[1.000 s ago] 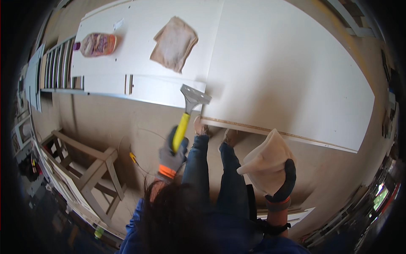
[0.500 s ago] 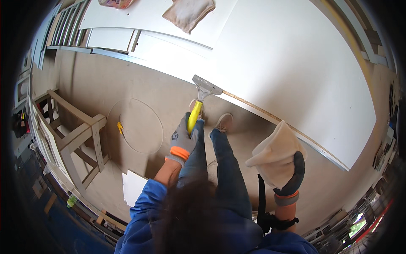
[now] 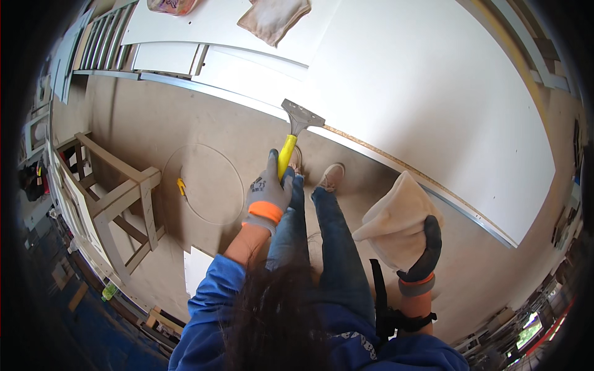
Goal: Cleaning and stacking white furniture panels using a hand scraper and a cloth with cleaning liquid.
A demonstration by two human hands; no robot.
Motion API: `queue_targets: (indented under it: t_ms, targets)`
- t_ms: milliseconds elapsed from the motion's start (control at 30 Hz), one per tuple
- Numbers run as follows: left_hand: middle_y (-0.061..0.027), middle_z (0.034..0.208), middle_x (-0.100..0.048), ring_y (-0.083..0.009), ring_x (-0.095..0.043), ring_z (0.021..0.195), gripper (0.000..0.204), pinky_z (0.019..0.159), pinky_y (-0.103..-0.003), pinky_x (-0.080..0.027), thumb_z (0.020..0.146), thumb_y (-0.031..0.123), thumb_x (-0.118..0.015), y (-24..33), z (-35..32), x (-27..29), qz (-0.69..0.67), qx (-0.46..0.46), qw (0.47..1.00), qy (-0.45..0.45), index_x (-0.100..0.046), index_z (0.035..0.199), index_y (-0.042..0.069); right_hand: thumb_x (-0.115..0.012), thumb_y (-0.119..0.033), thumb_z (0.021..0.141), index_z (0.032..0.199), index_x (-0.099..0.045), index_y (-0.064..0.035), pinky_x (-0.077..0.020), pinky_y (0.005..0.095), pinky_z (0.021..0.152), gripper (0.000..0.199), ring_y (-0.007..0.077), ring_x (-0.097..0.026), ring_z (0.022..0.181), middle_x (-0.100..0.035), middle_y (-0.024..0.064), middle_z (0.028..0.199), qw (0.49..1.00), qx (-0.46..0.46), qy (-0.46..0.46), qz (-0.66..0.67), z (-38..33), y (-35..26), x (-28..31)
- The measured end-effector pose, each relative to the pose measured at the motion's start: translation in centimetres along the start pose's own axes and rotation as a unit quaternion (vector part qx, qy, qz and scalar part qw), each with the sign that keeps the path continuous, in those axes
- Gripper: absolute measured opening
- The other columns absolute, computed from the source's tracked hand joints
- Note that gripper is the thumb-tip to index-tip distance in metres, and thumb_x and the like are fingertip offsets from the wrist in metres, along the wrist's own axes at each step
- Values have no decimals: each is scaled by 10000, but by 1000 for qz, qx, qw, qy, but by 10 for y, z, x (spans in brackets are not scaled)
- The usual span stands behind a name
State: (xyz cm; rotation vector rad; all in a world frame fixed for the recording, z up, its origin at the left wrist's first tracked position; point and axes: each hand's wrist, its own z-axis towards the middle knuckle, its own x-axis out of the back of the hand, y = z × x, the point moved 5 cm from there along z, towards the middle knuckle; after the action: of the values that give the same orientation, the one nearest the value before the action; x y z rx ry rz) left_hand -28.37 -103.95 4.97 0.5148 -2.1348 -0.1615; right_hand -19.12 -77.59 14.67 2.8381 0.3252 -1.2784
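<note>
The scraper (image 3: 292, 137) has a yellow handle and a wide grey metal blade, and its blade rests against the near edge of the big white panel (image 3: 433, 93), angled as if to work along that edge. The gloved left hand (image 3: 267, 193) is clenched around the handle. To the right, the right hand (image 3: 417, 250) grips a cream cloth (image 3: 396, 222), bunched and kept ready near the panel. Farther off, another cloth (image 3: 272, 17) lies on the white boards, and a wooden trestle (image 3: 114, 198) stands left.
</note>
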Motion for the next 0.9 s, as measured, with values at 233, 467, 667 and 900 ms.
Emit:
queue_targets:
  t_ms: [233,467,667,900]
  targets:
    - [-228,941,-665,-400,-648,859,541,775,-472,-504,908,363,-497,30,27,13,18,5,1000,-16,-393,1363,91,-389,-292,1004,1312,-452,35,-437,356,986,454,211,-555,1127,-555,152,1257,939,175,145,-257,-5,-35,24]
    - [-208,930,-668,-395,-653,866,345,776,-477,-509,916,368,-484,72,61,35,61,17,997,-41,-481,1104,78,-405,-307,996,1320,-439,38,-455,375,974,474,235,-560,1132,-551,156,1264,932,216,162,-241,-10,-44,15]
    - [-222,945,-662,-403,-636,904,395,809,-478,-495,913,377,-484,91,83,47,59,23,997,-52,-486,1150,61,-415,-309,990,1337,-416,39,-461,393,980,492,251,-553,1145,-538,168,1278,927,234,148,-253,0,-48,-6]
    - [-214,940,-668,-385,-658,886,363,792,-473,-516,916,379,-480,128,121,57,77,-3,996,-53,-494,1090,60,-445,-335,971,1346,-403,37,-458,419,985,530,279,-546,1157,-526,183,1291,934,250,157,-202,22,-57,-30]
